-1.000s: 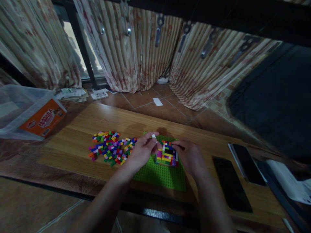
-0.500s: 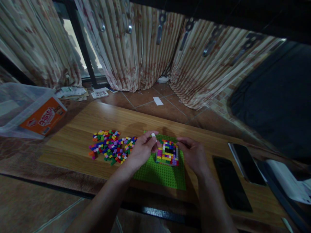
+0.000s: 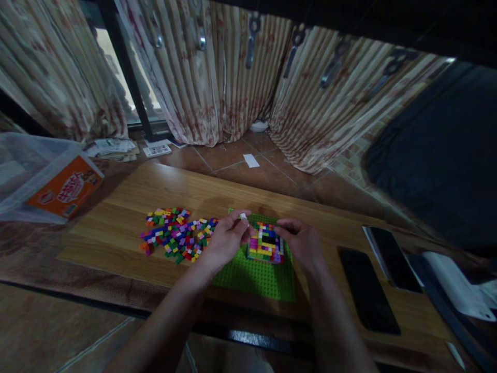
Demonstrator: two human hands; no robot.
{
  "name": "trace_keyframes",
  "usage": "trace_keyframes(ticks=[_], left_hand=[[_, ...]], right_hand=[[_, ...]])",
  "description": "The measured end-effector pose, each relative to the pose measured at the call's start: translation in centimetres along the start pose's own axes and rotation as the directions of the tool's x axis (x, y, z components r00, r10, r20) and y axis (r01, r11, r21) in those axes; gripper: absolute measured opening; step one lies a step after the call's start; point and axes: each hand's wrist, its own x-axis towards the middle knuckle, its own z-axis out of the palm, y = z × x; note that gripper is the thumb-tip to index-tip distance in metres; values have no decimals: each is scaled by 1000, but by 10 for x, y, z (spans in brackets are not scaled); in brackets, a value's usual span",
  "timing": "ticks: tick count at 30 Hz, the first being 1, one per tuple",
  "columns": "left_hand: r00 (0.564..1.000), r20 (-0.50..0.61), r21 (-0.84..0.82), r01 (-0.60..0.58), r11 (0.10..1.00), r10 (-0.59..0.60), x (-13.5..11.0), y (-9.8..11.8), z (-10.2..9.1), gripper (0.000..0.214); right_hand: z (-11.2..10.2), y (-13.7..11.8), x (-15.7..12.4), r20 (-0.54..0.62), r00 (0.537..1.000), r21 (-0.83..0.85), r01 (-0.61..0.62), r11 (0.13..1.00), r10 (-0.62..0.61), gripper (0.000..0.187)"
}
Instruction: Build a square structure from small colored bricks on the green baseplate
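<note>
My left grip point(image 3: 228, 238) is pinched on a small white plastic brick point(image 3: 243, 216), raised between thumb and forefinger. Just right of that grip, and left of my right grip point(image 3: 302, 241), sits a low, roughly square build of many-coloured plastic bricks point(image 3: 265, 250) with a dark patch at its middle. It stands on a bright green studded plastic baseplate point(image 3: 258, 284), which spreads below and between both grips on the light brown wooden bench point(image 3: 178, 181). My right grip has its fingertips drawn together at the build's far right corner; I cannot tell whether they hold a brick or touch the build. Left of my left grip lies a loose heap of small multicoloured plastic bricks point(image 3: 174, 235). Right of my right grip lies a flat black rectangular slab point(image 3: 368, 290).
</note>
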Motion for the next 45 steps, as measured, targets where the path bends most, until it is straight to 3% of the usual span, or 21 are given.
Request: trace_keyframes(ticks=[11, 16, 20, 23, 25, 27, 32, 35, 38, 45], left_hand=[[985, 172, 37, -13, 999, 7, -3, -4, 5, 52], [979, 202, 70, -38, 997, 23, -5, 0, 7, 57], [963, 269, 82, -56, 995, 32, -8, 3, 8, 61], [944, 329, 70, -34, 997, 9, -11, 5, 8, 66], [936, 352, 58, -19, 998, -3, -12, 7, 8, 66], [934, 357, 43, -14, 999, -2, -13, 8, 8, 66], [953, 304, 63, -38, 997, 17, -11, 9, 8, 63], [981, 188, 94, -68, 993, 49, -7, 7, 7, 57], [995, 60, 134, -82, 988, 75, -1, 5, 4, 47], [998, 33, 196, -53, 979, 48, 4, 0, 1, 40]], right_hand=[[0, 4, -1, -30, 999, 8, 33, 999, -33, 21], [-9, -10, -8, -118, 986, 163, 139, 977, -120, 20], [-9, -24, -15, 59, 972, 251, 205, 946, -226, 21], [-6, -31, -24, 260, 919, 307, 212, 928, -296, 24], [-5, -34, -29, 386, 878, 308, 168, 936, -284, 28], [-5, -35, -31, 440, 863, 279, 134, 951, -251, 29], [-15, -31, -24, 328, 903, 255, 199, 946, -278, 20], [-27, -22, -12, 85, 966, 166, 227, 960, -243, 21], [-38, -10, -4, -83, 983, 13, 167, 986, -165, 28], [-30, -2, -6, -8, 992, -113, 120, 986, -122, 26]])
